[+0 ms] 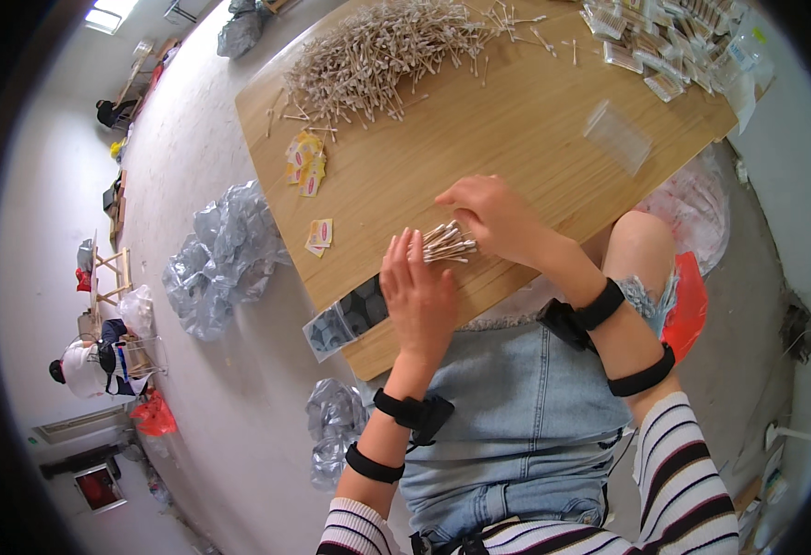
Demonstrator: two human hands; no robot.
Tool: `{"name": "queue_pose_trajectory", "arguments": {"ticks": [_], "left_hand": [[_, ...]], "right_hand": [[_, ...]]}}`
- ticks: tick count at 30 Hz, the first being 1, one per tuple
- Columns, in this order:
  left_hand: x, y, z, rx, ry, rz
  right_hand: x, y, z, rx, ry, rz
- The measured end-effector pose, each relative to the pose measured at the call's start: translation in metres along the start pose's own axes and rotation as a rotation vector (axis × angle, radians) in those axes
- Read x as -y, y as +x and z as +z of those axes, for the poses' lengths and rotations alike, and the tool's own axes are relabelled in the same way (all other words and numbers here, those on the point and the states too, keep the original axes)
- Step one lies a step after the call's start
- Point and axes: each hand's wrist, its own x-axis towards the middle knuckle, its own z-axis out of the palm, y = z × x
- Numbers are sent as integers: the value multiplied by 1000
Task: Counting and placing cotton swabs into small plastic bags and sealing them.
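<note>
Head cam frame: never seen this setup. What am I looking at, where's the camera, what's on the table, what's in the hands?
No machine here: a person works with two bare hands. The one picture comes from a wide fisheye camera on the person's head, looking down, so straight edges bend. The forearms wear black straps.

On the wooden table lie a big pile of cotton swabs, small yellow labels, filled swab packets at the far corner, and an empty clear bag.

The right hand grips a small bundle of swabs; the left hand, flat and open, presses against the bundle's ends. Other people sit far off at the left.
</note>
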Motion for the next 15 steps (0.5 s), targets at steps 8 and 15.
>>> {"name": "queue_pose_trajectory", "arguments": {"ticks": [8, 15], "left_hand": [[-16, 9, 29, 147, 192, 95], [10, 59, 38, 165, 322, 103]], "right_hand": [[32, -29, -29, -403, 258, 305], [25, -31, -7, -387, 477, 522]]}}
